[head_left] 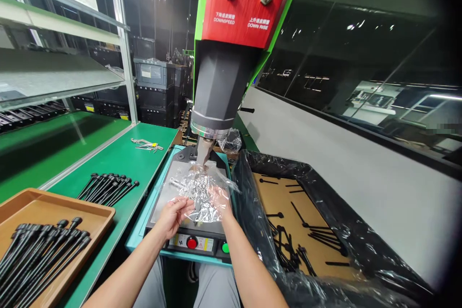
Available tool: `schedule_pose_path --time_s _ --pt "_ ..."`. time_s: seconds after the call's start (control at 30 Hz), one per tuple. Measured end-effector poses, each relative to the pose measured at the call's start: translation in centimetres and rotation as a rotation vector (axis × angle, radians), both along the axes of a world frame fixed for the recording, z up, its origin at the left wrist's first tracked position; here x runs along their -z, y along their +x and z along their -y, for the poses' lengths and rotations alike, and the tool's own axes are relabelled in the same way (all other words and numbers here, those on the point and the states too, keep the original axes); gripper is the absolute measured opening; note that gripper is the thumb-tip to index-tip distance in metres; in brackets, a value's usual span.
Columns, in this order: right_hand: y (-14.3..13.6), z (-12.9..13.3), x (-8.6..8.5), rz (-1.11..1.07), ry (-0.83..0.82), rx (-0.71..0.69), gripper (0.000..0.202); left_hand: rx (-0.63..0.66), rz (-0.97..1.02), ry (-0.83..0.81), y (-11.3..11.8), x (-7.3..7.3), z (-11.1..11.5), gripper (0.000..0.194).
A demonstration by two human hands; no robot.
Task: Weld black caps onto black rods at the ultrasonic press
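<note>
A crinkled clear plastic sheet (204,190) covers the middle of the machine's metal base plate (166,202), under the grey metal horn (204,151). At the sheet's left edge is my left hand (176,212), its fingers pinched together; what lies between them is too small to make out. My right hand (221,199) is at the right side of the sheet, its fingers partly hidden behind the shiny plastic. Below the hands, a red button (192,242) and a green button (225,248) show on the machine's front.
Black rods with round heads (46,250) fill an orange tray (104,209) at left; more rods (108,187) and metal tools (146,145) lie on the green table (122,154). At right, a plastic-lined box (306,173) holds scattered black rods (325,238). The red machine head (249,14) hangs above.
</note>
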State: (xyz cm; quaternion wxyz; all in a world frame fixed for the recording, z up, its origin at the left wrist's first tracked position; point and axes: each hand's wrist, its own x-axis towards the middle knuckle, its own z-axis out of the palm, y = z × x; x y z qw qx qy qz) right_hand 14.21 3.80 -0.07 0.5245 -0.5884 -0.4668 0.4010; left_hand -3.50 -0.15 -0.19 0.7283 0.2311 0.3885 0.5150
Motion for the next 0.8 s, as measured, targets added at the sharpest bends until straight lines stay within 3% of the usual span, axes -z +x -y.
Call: schedule_pose_path --time_s 0.13,0.27,0.37,0.47,0.6,0.7,0.8 --pt "0.9 7.1 3.4 -0.141 -0.240 -0.113 0.035 0.034 -0.068 -0.081 -0.2 2.0 1.1 0.032" --pt "0.0 12.7 4.7 -0.239 -0.394 -0.245 0.036 0.157 -0.235 -0.122 -1.3 4.6 4.5 0.040" --pt "-1.5 14.2 4.7 -0.378 -0.306 -0.284 0.039 0.259 -0.379 0.043 -2.7 5.8 7.5 0.031" --pt "-3.3 13.7 4.0 -0.405 -0.159 -0.276 0.041 0.193 -0.469 0.119 -4.2 5.7 9.3 0.031" --pt "-5.4 12.7 2.2 -0.426 -0.126 -0.361 0.045 0.104 -0.643 0.194 -7.0 3.4 8.6 0.031" --pt "-5.2 13.1 0.5 -0.423 -0.146 -0.369 0.057 0.071 -0.903 0.253 -11.0 -0.1 5.7 0.024" --pt "-2.9 14.4 -0.3 -0.376 -0.140 -0.334 0.053 -0.045 -1.240 0.261 -17.1 -4.4 1.3 0.013"
